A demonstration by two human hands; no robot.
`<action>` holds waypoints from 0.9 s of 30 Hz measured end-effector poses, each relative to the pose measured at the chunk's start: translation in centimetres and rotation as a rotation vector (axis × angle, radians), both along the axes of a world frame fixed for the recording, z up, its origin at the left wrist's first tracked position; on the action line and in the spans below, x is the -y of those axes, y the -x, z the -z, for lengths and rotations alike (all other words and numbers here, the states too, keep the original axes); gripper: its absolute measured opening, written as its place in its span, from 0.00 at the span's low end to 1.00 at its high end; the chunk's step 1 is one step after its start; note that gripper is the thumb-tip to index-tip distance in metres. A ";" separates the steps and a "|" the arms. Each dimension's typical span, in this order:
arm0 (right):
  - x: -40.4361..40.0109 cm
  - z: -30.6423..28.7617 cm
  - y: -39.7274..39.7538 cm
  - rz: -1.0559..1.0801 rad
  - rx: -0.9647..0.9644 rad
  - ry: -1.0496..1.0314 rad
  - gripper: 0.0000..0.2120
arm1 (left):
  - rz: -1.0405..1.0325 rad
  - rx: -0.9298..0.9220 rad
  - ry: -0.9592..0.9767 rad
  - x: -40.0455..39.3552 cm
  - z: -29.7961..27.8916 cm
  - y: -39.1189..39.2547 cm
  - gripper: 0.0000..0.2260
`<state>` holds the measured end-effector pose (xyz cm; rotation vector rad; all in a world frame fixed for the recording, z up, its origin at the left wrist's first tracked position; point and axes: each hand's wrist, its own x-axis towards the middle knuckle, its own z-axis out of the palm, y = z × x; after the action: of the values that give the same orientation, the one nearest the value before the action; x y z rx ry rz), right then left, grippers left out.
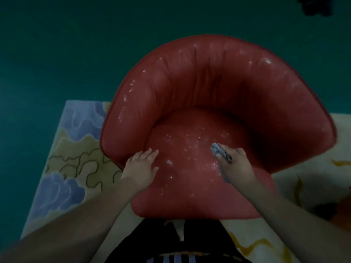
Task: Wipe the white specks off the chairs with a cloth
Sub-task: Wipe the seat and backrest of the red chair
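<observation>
head view: cloth (221, 152) on speckled chair (209, 92)

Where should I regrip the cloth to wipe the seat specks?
Probably bunch the cloth mid-wad and come from above: only a small grey end pokes past the right hand fingers, pointing at the specks on the red chair.
</observation>
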<state>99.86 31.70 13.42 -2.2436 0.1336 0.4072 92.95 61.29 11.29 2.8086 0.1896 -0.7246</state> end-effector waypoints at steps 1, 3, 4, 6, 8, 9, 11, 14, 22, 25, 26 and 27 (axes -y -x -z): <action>-0.1 0.6 -1.2 -0.072 -0.005 0.015 0.17 | -0.048 -0.010 0.001 0.0 0.4 0.3 0.27; -0.5 1.4 -3.1 -0.207 0.019 0.031 0.18 | -0.158 -0.028 0.013 0.3 1.3 1.3 0.26; -0.8 1.9 -3.9 -0.278 0.040 0.023 0.18 | -0.225 -0.036 0.018 0.6 1.8 2.1 0.25; -1.5 2.9 -5.1 -0.407 0.068 0.013 0.18 | -0.326 -0.073 0.023 1.2 2.7 3.3 0.25; -2.6 4.0 -5.8 -0.512 0.081 0.004 0.18 | -0.392 -0.100 0.026 1.8 3.8 4.9 0.25; -3.3 4.8 -5.9 -0.547 0.081 -0.011 0.18 | -0.423 -0.100 0.029 2.0 4.4 5.7 0.25; -4.9 6.6 -5.8 -0.602 0.071 -0.044 0.19 | -0.481 -0.097 0.042 2.3 5.7 7.0 0.27; -7.5 10.1 -4.6 -0.688 0.052 -0.074 0.19 | -0.532 -0.074 0.057 2.5 8.2 8.4 0.29; -12.8 20.5 -1.9 -0.789 0.136 -0.108 0.20 | -0.704 0.098 0.098 1.6 17.3 9.9 0.29; -14.5 22.9 -1.2 -0.876 0.180 -0.094 0.20 | -0.746 0.136 0.104 1.1 20.4 10.9 0.28; -15.2 23.5 -1.0 -0.920 0.210 -0.084 0.21 | -0.748 0.141 0.102 1.0 21.4 11.3 0.27; -15.9 24.2 -0.8 -0.966 0.248 -0.069 0.21 | -0.742 0.141 0.098 0.8 22.3 11.6 0.27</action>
<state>100.63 47.55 -10.77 -2.1343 -1.1058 0.6037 81.35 60.47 -10.97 2.3943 1.0566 -0.3395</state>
